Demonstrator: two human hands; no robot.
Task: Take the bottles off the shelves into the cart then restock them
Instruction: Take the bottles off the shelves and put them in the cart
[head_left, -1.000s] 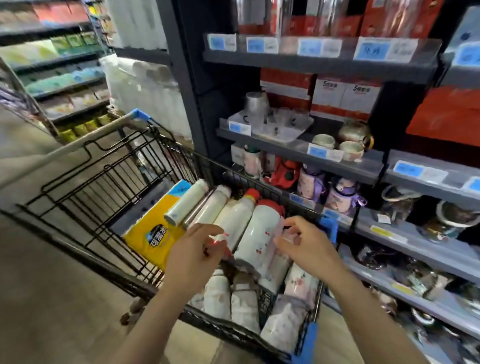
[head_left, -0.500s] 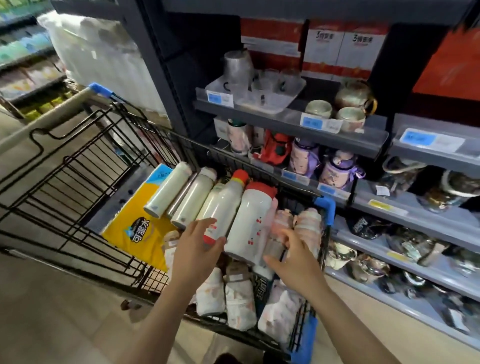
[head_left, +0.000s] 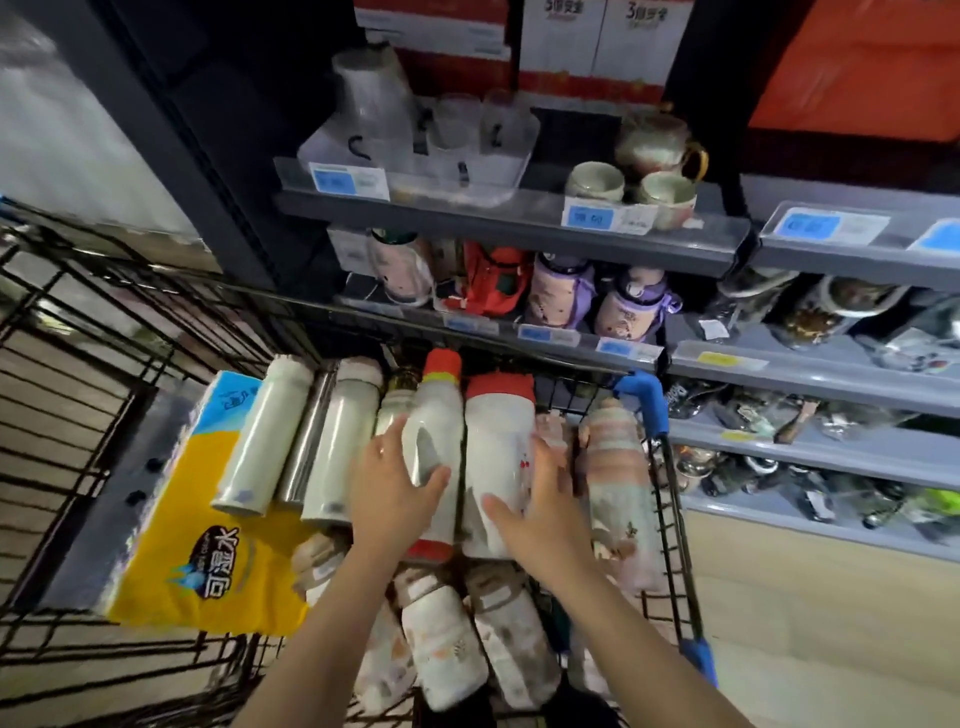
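Left grip (head_left: 392, 486) grasping slim red-capped bottle (head_left: 434, 447); right grip (head_left: 540, 506) grasping wide bottle (head_left: 496, 447).

Left of the left hand (head_left: 389, 493), a shiny metal flask (head_left: 304, 441) is seen; black wire forms the cart (head_left: 78, 338).

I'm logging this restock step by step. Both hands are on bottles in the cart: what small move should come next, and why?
Probably lift. The left hand wraps the slim red-capped bottle and the right hand curls round the wide red-lidded bottle, both lying on top of the pile in the cart. Nothing rests on them, and the shelf with similar bottles sits just beyond.
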